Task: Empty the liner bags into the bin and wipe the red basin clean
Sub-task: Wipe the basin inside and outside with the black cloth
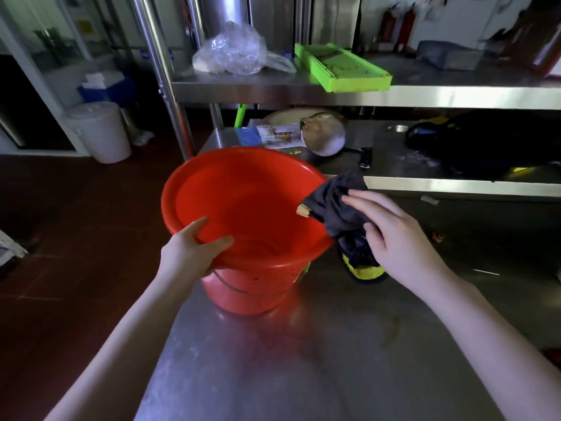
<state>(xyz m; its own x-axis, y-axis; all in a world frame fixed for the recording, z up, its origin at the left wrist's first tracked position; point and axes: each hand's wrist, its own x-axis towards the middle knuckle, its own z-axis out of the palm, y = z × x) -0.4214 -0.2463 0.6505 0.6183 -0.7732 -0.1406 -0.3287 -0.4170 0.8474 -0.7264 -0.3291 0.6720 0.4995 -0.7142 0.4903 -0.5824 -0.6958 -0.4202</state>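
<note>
1. A steel table fills the near ground; both bare forearms reach out over it.
2. The left hand grips the near-left rim of the red basin, thumb inside and fingers curled under the lip, covering that part of the rim.
3. The basin stands at the table's left edge, its mouth tipped toward the camera. Its inside looks bare.
4. The right hand holds a dark cloth against the basin's right rim, pinched between the thumb below and loosely straight fingers on top.
5. The cloth drapes over the rim and hides it there. A yellow part hangs down to the table beside the basin, and a small tan tip pokes in over the basin.
6. A small orange scrap lies on the table right of the hand.
7. Behind, on a lower shelf, are a leaflet, partly hidden by the basin's far rim, a round pan and a black bag.
8. The upper shelf holds a clear plastic bag and a green tray that overhangs the edge.
9. Far left on the floor stand a white bucket and a blue box.
10. At the back are a grey crate and red extinguishers.
</note>
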